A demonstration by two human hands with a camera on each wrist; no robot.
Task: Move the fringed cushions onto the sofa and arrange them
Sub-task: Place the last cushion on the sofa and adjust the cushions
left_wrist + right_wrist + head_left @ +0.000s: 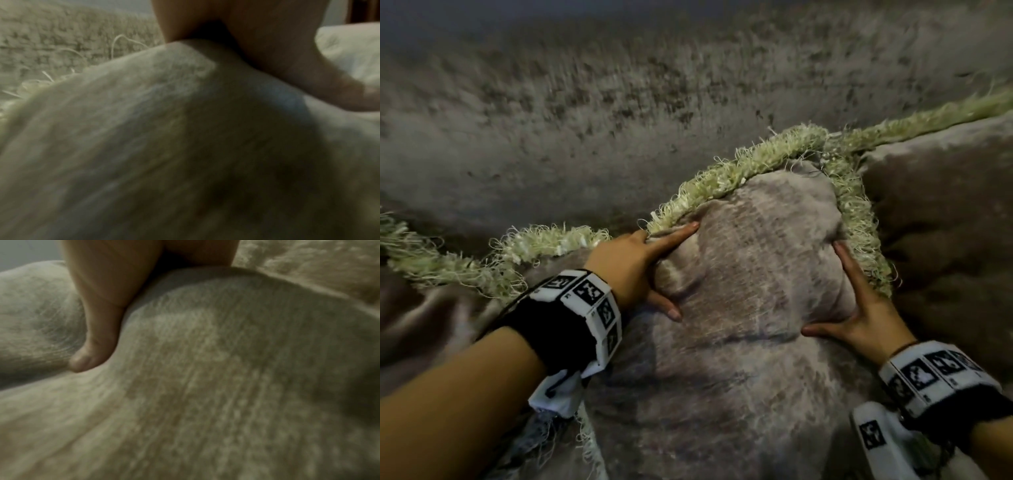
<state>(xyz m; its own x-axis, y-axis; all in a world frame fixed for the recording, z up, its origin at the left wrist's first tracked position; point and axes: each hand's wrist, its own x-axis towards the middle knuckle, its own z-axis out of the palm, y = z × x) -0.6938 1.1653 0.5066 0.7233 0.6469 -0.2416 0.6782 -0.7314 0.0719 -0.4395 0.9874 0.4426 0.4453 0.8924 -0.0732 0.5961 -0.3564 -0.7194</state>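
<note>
A grey-brown velvet cushion (750,260) edged with pale green fringe (756,154) leans upright against the sofa back (585,120). My left hand (671,270) presses its left side, index finger straight along the upper edge and thumb (329,84) on the front. On the opposite side my right hand (835,291) lies flat, fingers straight up the fringed edge, thumb (96,337) spread across the front. Both wrist views are filled by the blurred cushion fabric (164,146) (226,369). A second fringed cushion (431,308) lies to the left, a third (945,205) to the right.
The mottled grey sofa back fills the top of the head view. The neighbouring cushions touch the middle one on both sides, so there is little free room between them. Loose fringe (585,445) hangs at the bottom left.
</note>
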